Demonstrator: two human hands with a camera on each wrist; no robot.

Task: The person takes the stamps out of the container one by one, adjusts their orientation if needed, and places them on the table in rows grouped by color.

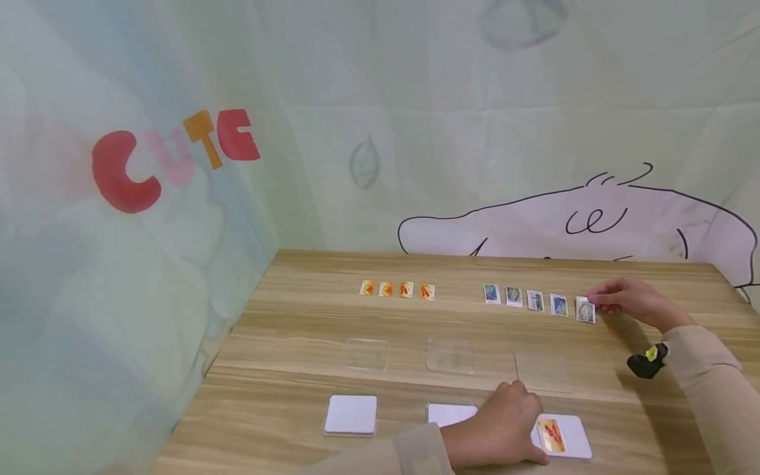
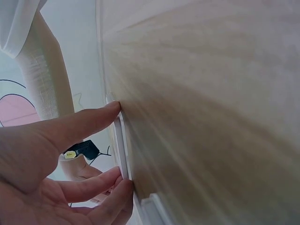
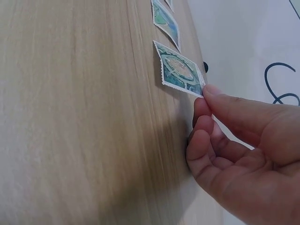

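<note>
At the right end of a row of blue-green stamps, my right hand (image 1: 638, 303) pinches the corner of a green stamp with an oval picture (image 3: 178, 68) between thumb and index finger. One edge of that stamp is lifted off the wood in the right wrist view. My left hand (image 1: 495, 425) holds a flat clear case with a white insert (image 1: 574, 439) by its left side, thumb on the near edge and fingers at the far edge. On the white insert lies an orange stamp (image 1: 553, 435). From the left wrist view, the case (image 2: 123, 145) appears edge-on between thumb and fingers.
Several orange stamps (image 1: 406, 290) lie in a row at the back left, and more blue-green stamps (image 1: 513, 297) at the back right. Clear lids (image 1: 366, 355) lie mid-table. Two more white-lined cases (image 1: 351, 414) stand in the front row. Fabric walls border the table.
</note>
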